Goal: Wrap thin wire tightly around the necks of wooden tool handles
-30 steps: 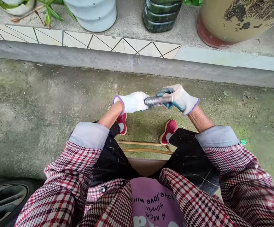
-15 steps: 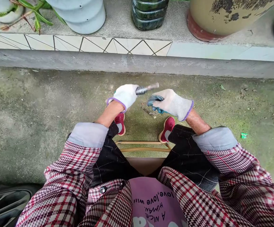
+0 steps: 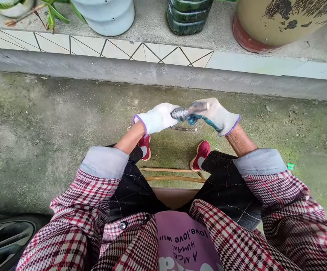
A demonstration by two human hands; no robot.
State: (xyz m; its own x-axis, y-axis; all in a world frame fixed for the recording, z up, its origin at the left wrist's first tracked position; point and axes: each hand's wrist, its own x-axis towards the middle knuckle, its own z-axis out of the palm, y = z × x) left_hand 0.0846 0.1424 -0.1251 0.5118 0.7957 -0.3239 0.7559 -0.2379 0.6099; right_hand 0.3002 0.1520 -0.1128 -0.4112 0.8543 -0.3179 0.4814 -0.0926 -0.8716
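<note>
Both my hands wear white knit gloves with purple cuffs. My left hand (image 3: 157, 118) is closed round one end of a short grey, ribbed metal rod (image 3: 181, 112). My right hand (image 3: 216, 114), its palm side coated blue-green, is closed over the rod's other end, so that tip is blurred and partly hidden. The hands meet above the mossy concrete ground (image 3: 53, 124), in front of my knees. A small dark stick-like piece (image 3: 184, 128) lies on the ground just below them.
I sit on a wooden stool (image 3: 171, 177), red shoes (image 3: 201, 154) on the ground. A tiled ledge (image 3: 152, 52) ahead carries a pale blue pot (image 3: 107, 15), a dark green bottle (image 3: 188, 17) and a large tan pot (image 3: 279, 22). A dark object (image 3: 2, 241) sits at bottom left.
Half a second ago my right hand was off the rod, lower and apart; it has come back up and closed on the rod's free end. My left hand kept hold throughout.
</note>
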